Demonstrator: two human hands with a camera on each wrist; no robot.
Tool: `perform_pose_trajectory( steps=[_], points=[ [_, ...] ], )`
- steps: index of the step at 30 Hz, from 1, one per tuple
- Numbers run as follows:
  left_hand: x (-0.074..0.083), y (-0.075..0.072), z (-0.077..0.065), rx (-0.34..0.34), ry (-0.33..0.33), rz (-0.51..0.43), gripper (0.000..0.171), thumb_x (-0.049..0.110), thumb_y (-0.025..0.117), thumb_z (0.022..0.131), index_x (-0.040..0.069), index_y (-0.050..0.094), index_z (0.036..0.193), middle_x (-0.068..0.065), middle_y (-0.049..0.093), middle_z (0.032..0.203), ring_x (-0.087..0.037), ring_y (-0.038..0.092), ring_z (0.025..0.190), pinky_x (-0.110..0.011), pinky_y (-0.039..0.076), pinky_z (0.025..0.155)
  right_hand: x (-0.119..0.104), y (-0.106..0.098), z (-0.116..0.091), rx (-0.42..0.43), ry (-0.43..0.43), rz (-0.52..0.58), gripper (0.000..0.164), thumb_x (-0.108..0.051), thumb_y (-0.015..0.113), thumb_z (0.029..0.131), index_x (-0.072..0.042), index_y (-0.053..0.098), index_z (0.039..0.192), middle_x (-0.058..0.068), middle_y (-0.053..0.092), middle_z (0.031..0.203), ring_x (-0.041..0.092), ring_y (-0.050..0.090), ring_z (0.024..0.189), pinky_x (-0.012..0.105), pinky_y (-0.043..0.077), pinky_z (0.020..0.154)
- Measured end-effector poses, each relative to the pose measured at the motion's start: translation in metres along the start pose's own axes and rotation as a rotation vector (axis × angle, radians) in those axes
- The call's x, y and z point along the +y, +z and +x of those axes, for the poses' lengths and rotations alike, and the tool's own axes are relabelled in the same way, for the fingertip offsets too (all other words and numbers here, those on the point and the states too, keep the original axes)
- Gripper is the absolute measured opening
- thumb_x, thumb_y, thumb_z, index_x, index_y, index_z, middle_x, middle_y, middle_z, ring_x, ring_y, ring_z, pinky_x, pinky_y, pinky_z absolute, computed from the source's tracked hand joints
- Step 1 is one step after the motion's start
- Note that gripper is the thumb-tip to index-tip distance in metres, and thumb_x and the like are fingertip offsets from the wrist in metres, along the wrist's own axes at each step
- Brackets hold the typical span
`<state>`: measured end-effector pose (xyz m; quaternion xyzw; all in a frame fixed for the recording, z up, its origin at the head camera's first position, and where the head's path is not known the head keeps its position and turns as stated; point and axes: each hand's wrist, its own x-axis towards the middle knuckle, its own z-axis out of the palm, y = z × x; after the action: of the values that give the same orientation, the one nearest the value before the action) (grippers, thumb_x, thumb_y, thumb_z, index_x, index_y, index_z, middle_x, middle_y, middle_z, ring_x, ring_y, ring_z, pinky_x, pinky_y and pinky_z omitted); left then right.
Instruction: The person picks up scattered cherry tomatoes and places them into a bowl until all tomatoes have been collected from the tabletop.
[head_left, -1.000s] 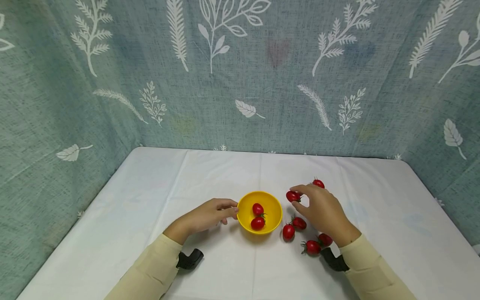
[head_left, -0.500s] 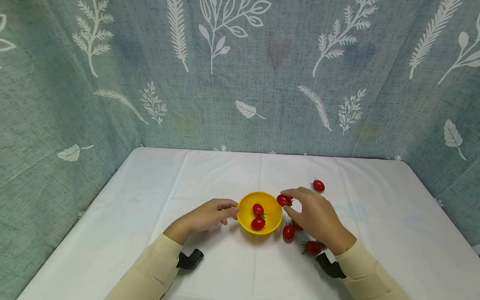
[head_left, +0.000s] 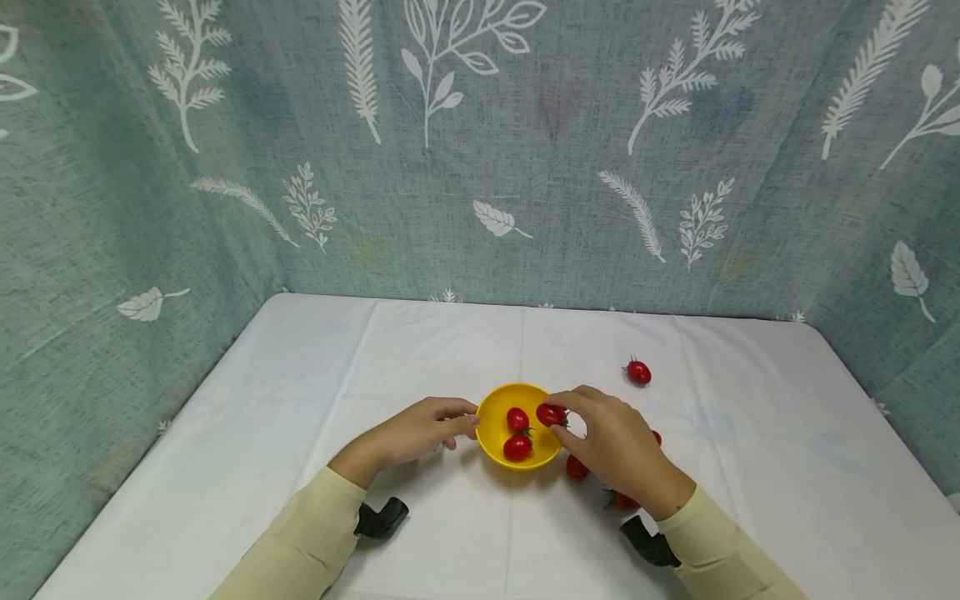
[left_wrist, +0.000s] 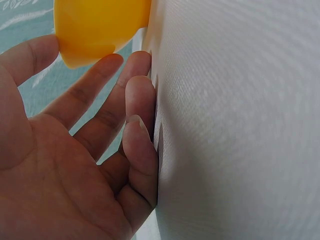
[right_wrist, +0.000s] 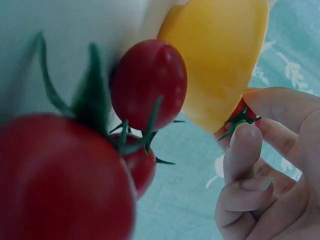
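In the head view my left hand [head_left: 416,431] holds the left rim of a small yellow bowl [head_left: 491,429] with thumb and index finger. The left wrist view has the thumb at the rim and the index fingertip against the outer wall [left_wrist: 100,30]. Two red cherry tomatoes [head_left: 517,448] lie inside the bowl. With thumb and index finger, my right hand [head_left: 617,437] pinches another cherry tomato [head_left: 550,415] over the bowl's right rim. In the right wrist view its green stem [right_wrist: 242,120] shows between the fingertips.
Loose cherry tomatoes lie right of the bowl, one [head_left: 576,467] close beside it and another [head_left: 622,501] partly under the right hand. A bit of red [head_left: 657,437] peeks out past that hand. One tomato [head_left: 638,372] lies farther back on the white tablecloth [head_left: 405,350].
My right hand has carried its tomato leftward and toward me, from beside the bowl to over its right rim. The left hand and the bowl have stayed in place.
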<state>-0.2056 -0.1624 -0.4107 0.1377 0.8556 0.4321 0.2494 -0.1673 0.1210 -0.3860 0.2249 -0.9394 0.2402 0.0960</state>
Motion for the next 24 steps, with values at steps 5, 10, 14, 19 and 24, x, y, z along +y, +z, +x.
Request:
perform_pose_trajectory(
  steps=[5, 10, 14, 19, 24],
  points=[
    [0.001, 0.000, 0.000, -0.002, 0.006, 0.001, 0.038, 0.048, 0.054, 0.100, 0.022, 0.066, 0.126, 0.001, 0.070, 0.110, -0.021, 0.060, 0.091, -0.033, 0.044, 0.075, -0.003, 0.003, 0.000, -0.011, -0.003, 0.014, 0.036, -0.018, 0.083, 0.082, -0.019, 0.073, 0.117, -0.002, 0.072, 0.107, 0.021, 0.071, 0.095, 0.036, 0.058, 0.078],
    [0.000, 0.000, 0.000, -0.001, 0.012, 0.005, 0.037, 0.047, 0.054, 0.100, 0.023, 0.066, 0.125, 0.001, 0.070, 0.110, -0.021, 0.060, 0.091, -0.033, 0.045, 0.075, -0.005, 0.006, 0.001, -0.045, 0.028, 0.010, 0.037, -0.020, 0.082, 0.083, -0.019, 0.072, 0.118, -0.001, 0.072, 0.108, 0.020, 0.070, 0.094, 0.035, 0.058, 0.080],
    [0.000, 0.000, -0.001, -0.001, 0.014, 0.000, 0.037, 0.047, 0.053, 0.100, 0.022, 0.066, 0.126, 0.001, 0.070, 0.110, -0.021, 0.061, 0.091, -0.033, 0.045, 0.076, -0.007, 0.008, 0.003, -0.082, 0.058, 0.015, 0.037, -0.023, 0.082, 0.084, -0.021, 0.072, 0.120, -0.002, 0.071, 0.108, 0.016, 0.067, 0.089, 0.034, 0.058, 0.080],
    [0.000, 0.000, 0.000, -0.006, 0.013, -0.007, 0.038, 0.047, 0.053, 0.100, 0.022, 0.066, 0.126, 0.001, 0.070, 0.110, -0.021, 0.061, 0.092, -0.033, 0.045, 0.077, -0.007, 0.009, 0.006, -0.124, 0.071, 0.031, 0.037, -0.025, 0.082, 0.084, -0.022, 0.072, 0.120, -0.004, 0.071, 0.104, 0.011, 0.062, 0.084, 0.031, 0.056, 0.080],
    [-0.002, -0.001, 0.000, -0.005, 0.011, -0.002, 0.038, 0.048, 0.054, 0.100, 0.023, 0.066, 0.126, 0.001, 0.070, 0.110, -0.021, 0.061, 0.092, -0.033, 0.045, 0.077, -0.004, 0.008, 0.012, -0.182, 0.066, 0.085, 0.037, -0.021, 0.083, 0.083, -0.018, 0.073, 0.118, -0.005, 0.072, 0.106, 0.012, 0.064, 0.092, 0.035, 0.056, 0.087]
  ],
)
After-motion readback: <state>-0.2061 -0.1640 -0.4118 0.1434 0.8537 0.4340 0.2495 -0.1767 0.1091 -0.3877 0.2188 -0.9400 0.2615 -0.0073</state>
